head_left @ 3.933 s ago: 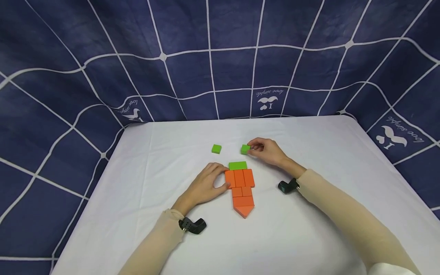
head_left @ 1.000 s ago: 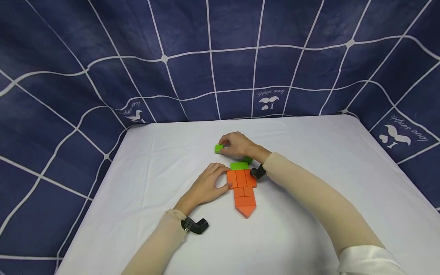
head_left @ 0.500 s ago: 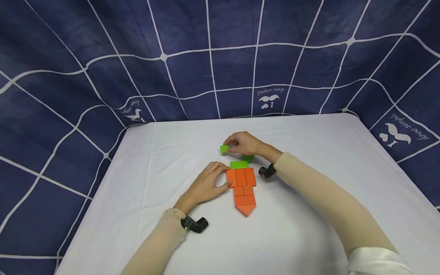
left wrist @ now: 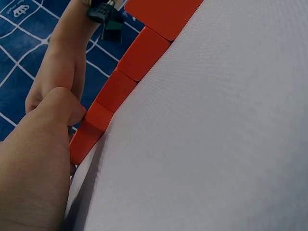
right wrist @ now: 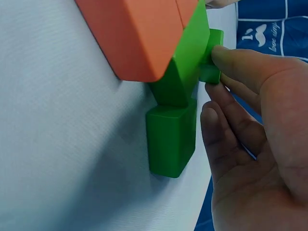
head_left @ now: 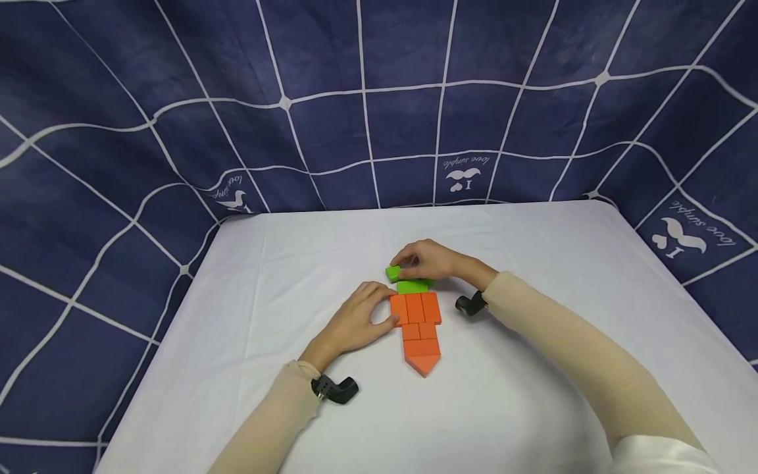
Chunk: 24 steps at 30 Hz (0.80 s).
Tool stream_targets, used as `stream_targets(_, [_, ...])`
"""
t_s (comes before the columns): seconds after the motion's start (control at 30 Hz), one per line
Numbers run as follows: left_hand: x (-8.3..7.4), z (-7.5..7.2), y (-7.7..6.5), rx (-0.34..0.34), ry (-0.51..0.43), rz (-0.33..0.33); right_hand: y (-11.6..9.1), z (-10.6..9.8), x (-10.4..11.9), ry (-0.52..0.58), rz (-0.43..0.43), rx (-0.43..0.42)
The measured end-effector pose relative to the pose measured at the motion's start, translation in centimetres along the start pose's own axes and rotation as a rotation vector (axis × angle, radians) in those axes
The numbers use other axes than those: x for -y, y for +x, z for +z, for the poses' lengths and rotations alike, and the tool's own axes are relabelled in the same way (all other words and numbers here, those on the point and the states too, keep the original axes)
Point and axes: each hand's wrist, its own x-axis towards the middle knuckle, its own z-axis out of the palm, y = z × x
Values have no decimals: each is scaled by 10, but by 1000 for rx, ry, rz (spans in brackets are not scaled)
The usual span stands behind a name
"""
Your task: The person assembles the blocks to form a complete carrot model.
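In the head view, flat orange blocks form an arrow-like figure on the white tabletop: a row of three upright blocks (head_left: 416,308), smaller blocks below, and a pointed block (head_left: 423,364) at the near end. A green rectangular block (head_left: 412,287) lies along the far side of the row. My left hand (head_left: 352,319) holds the leftmost orange block (head_left: 399,307) between thumb and forefinger. My right hand (head_left: 435,260) pinches a small green block (head_left: 393,273) near the rectangle's far left corner. Another small green block (right wrist: 171,142) stands at the rectangle's right corner, mostly hidden by my hand in the head view.
A white cloth covers the table (head_left: 503,395). Dark blue curtain (head_left: 403,118) with white grid lines hangs behind and at both sides. Each wrist wears a black camera, the left camera (head_left: 335,390) close over the cloth.
My right hand left one small green block beside the rectangle, took hold of the other farther left, and has brought it right and nearer. The left hand stays in place.
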Motion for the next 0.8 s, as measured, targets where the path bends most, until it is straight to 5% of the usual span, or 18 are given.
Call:
stream_targets(0.53, [-1, 6, -1, 0, 6, 2, -9, 9, -6, 49, 6, 9])
stream_targets(0.8, [-1, 5, -9, 16, -18, -43, -31, 16, -6, 103, -27, -117])
